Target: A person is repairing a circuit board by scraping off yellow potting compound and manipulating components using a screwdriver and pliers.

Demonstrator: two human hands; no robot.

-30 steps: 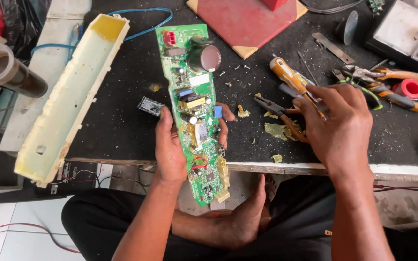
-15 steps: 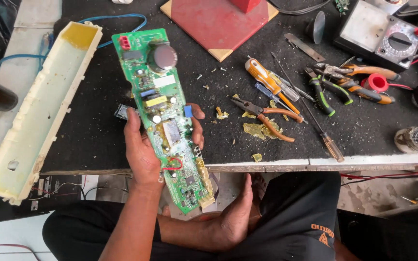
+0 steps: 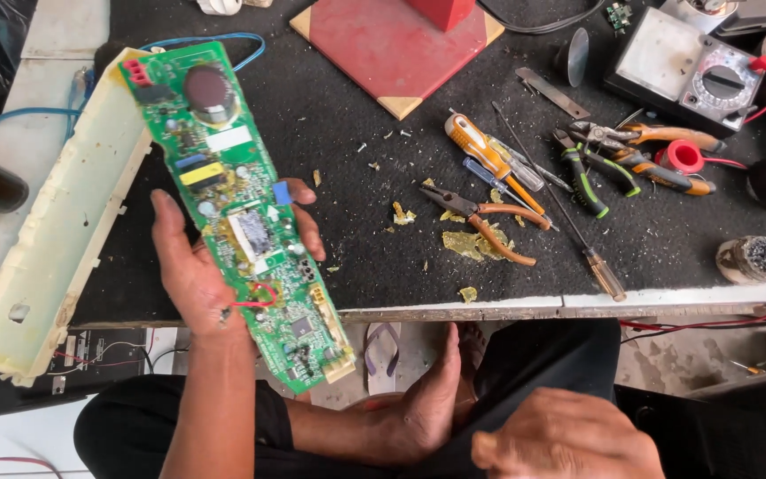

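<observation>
— What do you see in my left hand (image 3: 195, 284) now?

— I see it holds the long green circuit board (image 3: 239, 213) from below, the thumb along one long side and the fingertips (image 3: 305, 222) curled over the other side. The board is tilted, its upper end over the near left part of the worktop (image 3: 347, 213), its lower end past the front edge, above my lap. Half a second ago it was held the same way; only the view has come closer.

— And the right hand (image 3: 569, 439)?

— It has changed more. One second ago it was reaching at the pliers (image 3: 480, 217) on the worktop. Now it lies low by my knee, near the bottom edge of the view, loosely closed and holding nothing. The pliers lie alone near the front edge, beside the orange screwdriver (image 3: 480, 151).

— What is next to the board?

— The cream plastic case (image 3: 55, 239) lies along the left edge of the worktop, just beside the board, in the same place as before.
</observation>
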